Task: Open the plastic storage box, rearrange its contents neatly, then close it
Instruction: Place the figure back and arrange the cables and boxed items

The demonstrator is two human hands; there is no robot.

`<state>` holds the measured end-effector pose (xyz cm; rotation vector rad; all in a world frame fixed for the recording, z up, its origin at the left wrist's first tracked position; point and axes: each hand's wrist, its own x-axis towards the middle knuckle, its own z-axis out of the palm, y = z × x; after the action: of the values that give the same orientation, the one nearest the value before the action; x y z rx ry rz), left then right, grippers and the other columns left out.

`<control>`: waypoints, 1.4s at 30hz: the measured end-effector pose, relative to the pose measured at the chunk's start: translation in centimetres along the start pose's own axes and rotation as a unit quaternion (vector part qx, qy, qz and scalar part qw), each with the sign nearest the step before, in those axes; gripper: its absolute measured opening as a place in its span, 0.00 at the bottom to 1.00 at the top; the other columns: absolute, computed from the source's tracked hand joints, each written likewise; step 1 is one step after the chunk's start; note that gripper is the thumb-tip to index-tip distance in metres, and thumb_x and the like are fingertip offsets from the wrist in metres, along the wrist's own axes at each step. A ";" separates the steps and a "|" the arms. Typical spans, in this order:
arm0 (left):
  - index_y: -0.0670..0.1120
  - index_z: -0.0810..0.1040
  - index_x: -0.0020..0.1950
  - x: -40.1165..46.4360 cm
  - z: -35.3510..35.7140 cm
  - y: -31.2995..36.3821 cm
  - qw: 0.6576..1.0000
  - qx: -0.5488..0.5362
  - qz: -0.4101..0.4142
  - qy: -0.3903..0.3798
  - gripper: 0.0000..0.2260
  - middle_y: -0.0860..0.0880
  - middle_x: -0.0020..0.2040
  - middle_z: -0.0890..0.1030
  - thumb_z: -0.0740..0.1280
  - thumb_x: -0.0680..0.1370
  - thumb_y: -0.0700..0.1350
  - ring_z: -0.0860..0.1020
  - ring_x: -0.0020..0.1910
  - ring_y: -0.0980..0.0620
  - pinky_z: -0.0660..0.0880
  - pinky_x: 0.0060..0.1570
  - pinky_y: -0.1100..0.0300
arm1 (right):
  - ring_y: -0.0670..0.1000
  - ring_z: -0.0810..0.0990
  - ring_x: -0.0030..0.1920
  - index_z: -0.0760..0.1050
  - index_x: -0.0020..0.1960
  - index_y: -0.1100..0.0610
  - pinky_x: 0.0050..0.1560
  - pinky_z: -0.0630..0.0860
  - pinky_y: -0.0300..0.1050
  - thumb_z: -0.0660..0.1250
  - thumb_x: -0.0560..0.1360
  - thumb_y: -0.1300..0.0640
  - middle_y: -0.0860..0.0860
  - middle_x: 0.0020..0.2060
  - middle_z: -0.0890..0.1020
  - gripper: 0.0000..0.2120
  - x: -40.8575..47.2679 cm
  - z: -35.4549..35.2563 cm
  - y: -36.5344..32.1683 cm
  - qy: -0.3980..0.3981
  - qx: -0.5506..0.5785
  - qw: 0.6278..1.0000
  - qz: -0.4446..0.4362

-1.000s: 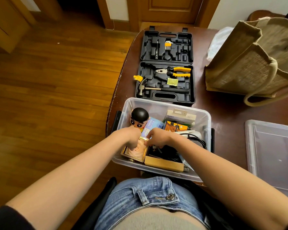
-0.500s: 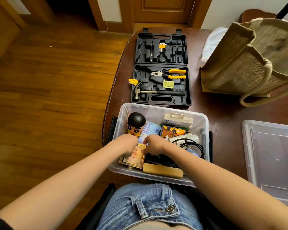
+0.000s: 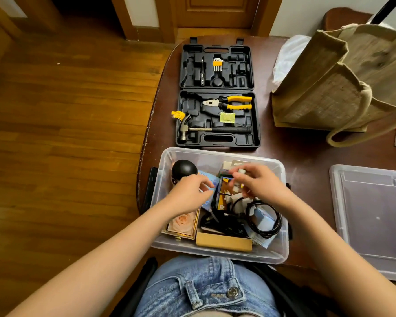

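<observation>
Clear storage box (image 3: 217,248) at near table edge, lid (image 3: 373,223) off to the right; left hand (image 3: 190,193) and right hand (image 3: 258,184), lifted off the rose card (image 3: 183,224) since earlier, hover loosely curled, gripping nothing I can tell; coil the black cable (image 3: 264,219) first, stack flat items, mind the far toolcase (image 3: 217,97).

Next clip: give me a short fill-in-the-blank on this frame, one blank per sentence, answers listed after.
1. The clear lid lies on the table to the ____ of the storage box.
2. The pliers in the open tool case have ____ handles.
3. The coiled cable inside the box is ____ in colour.
4. The left hand and right hand are both over the ____.

Answers: right; yellow; black; storage box
</observation>
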<state>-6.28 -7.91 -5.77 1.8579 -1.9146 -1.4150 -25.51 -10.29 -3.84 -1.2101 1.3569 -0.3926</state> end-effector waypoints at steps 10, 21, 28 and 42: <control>0.47 0.67 0.55 2.1 3.9 2.6 0.985 0.160 -0.018 0.059 0.23 0.46 0.55 0.71 0.67 0.72 0.63 0.74 0.51 0.46 0.68 0.43 0.57 | 0.56 0.76 0.39 0.71 0.45 0.57 0.34 0.69 0.46 0.59 0.78 0.46 0.52 0.36 0.76 0.14 -3.2 -3.7 2.4 0.054 -0.412 0.898 0.144; 0.43 0.68 0.65 3.8 4.2 2.3 0.981 -0.139 -0.126 -0.042 0.21 0.44 0.60 0.77 0.70 0.75 0.43 0.75 0.53 0.50 0.73 0.58 0.55 | 0.50 0.69 0.31 0.64 0.33 0.55 0.30 0.64 0.40 0.61 0.75 0.55 0.49 0.31 0.70 0.14 -3.5 -2.3 1.8 -0.021 -0.504 0.851 0.146; 0.41 0.74 0.60 2.6 1.7 1.0 0.991 -0.106 -0.076 -0.008 0.14 0.48 0.44 0.78 0.69 0.76 0.42 0.80 0.47 0.46 0.78 0.51 0.50 | 0.50 0.75 0.39 0.77 0.45 0.54 0.35 0.69 0.42 0.66 0.75 0.48 0.47 0.36 0.77 0.09 -3.4 -3.7 1.0 -0.043 -0.365 0.928 0.065; 0.40 0.73 0.62 0.6 -3.0 0.2 0.997 -0.056 -0.015 0.051 0.14 0.46 0.50 0.75 0.66 0.77 0.38 0.73 0.48 0.52 0.72 0.51 0.61 | 0.45 0.76 0.42 0.79 0.56 0.53 0.41 0.75 0.37 0.64 0.77 0.49 0.47 0.42 0.80 0.12 -1.5 0.9 -1.5 -0.153 -0.286 0.944 -0.063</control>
<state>-4.61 -10.03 -4.29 1.8768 -1.7295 -1.3766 -24.48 -9.30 -2.02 -1.7600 1.1534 0.1204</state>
